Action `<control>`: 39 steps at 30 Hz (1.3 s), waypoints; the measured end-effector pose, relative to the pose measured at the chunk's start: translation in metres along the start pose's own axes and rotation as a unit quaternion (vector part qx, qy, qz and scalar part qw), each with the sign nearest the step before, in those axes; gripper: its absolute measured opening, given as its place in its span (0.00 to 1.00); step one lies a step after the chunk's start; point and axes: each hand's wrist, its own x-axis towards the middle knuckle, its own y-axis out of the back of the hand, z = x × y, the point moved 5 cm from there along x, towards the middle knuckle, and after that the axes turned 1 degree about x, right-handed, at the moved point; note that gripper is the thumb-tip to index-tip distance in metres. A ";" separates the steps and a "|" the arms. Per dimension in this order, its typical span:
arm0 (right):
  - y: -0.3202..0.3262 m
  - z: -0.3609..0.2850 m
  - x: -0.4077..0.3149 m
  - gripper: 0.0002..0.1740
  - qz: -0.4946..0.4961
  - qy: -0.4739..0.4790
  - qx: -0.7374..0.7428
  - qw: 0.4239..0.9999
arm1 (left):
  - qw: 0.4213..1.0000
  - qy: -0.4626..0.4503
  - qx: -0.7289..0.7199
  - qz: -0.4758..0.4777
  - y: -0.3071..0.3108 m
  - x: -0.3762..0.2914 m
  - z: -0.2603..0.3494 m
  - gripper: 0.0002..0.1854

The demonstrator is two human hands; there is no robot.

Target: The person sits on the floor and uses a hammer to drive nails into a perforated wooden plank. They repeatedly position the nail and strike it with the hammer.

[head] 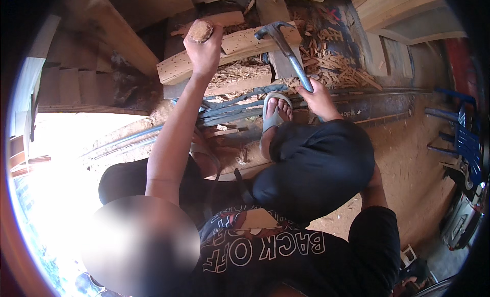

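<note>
My left hand [203,53] is closed around an upright tool with a round wooden handle [201,31], its battered end facing up. A dark bit of blade shows below the fist, so it looks like a wood chisel, but most of it is hidden. The fist is over a squared timber beam [245,45] marked with many small dark holes or dots. My right hand [321,101] grips the lower shaft of a claw hammer [287,48]. The hammer's metal head is above the right part of the beam, apart from the chisel handle.
Wood chips [329,63] are heaped to the right of the beam, and more lie on a second timber [245,80] nearer me. My sandalled foot [277,109] is close to the timbers. Dark pipes or hoses [229,113] cross the ground. A blue plastic chair [465,140] stands right.
</note>
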 end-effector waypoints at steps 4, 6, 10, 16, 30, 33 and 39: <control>0.000 -0.007 -0.006 0.14 0.028 0.029 -0.037 0.998 | 0.998 -0.031 0.057 -0.014 -0.004 -0.001 0.003 0.09; 0.001 -0.015 -0.011 0.14 0.027 0.040 -0.048 0.998 | 0.995 -0.046 0.075 -0.035 -0.005 0.001 0.003 0.10; 0.007 -0.038 -0.022 0.15 0.024 0.057 -0.064 0.996 | 0.994 -0.026 0.057 -0.090 -0.008 0.005 0.001 0.10; 0.059 -0.121 -0.030 0.12 0.071 0.116 -0.064 0.989 | 0.988 0.037 0.062 -0.134 -0.009 0.005 0.002 0.10; 0.099 -0.187 -0.031 0.08 -0.079 0.111 -0.239 0.961 | 0.997 -0.011 0.066 -0.048 0.014 0.018 0.005 0.06; 0.107 -0.199 -0.038 0.06 -0.040 0.140 -0.171 0.974 | 0.994 0.032 0.032 -0.103 0.017 0.019 0.002 0.04; 0.150 -0.218 -0.057 0.04 0.045 0.031 0.068 0.996 | 0.994 0.067 0.019 -0.080 0.028 0.024 0.010 0.06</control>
